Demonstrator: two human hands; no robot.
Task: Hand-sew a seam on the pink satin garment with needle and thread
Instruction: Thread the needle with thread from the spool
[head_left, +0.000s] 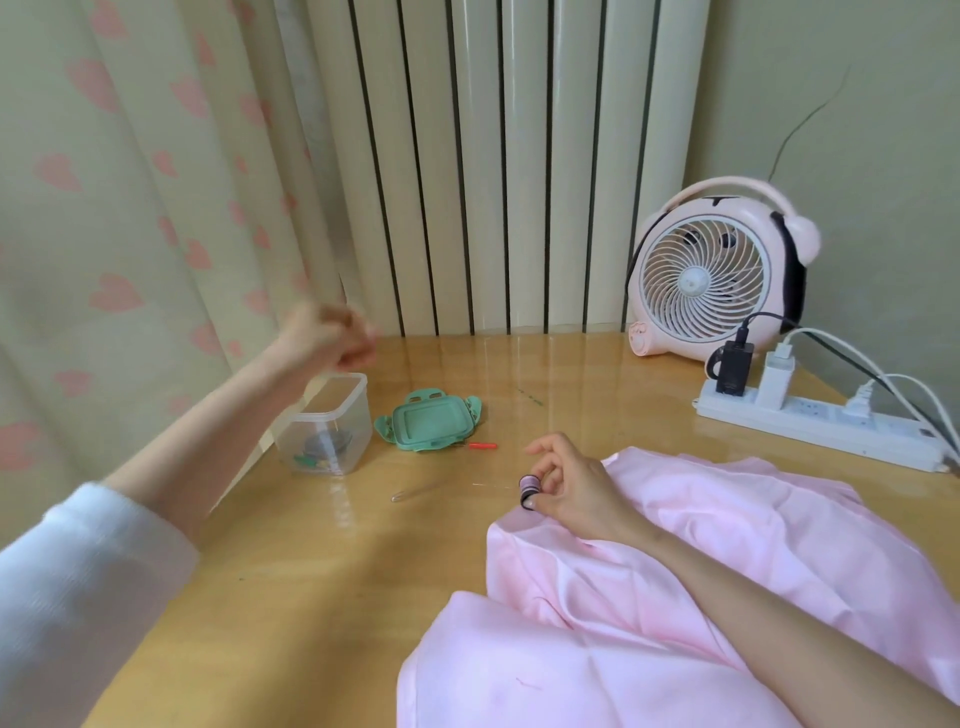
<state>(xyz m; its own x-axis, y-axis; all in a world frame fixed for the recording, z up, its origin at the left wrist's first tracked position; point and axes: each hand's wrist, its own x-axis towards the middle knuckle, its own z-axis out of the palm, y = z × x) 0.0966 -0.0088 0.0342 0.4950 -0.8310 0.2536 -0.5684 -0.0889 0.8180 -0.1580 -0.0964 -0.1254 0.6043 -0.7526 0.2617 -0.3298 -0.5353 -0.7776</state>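
The pink satin garment (675, 597) lies crumpled over the right and front of the wooden table (322, 545). My right hand (571, 488) rests on its upper edge and pinches a small pink thread spool (529, 487) between thumb and fingers. My left hand (332, 332) is raised above the table at the left, blurred, with its fingers curled together; a thread in it cannot be made out. A thin needle-like glint (493, 486) lies just left of the spool.
A clear plastic box (327, 423) with small sewing items stands under my left hand, its green lid (428, 422) beside it. A red-handled tool (480, 446) and a clear tube (415, 492) lie nearby. A pink fan (717, 275) and power strip (821, 421) occupy the back right.
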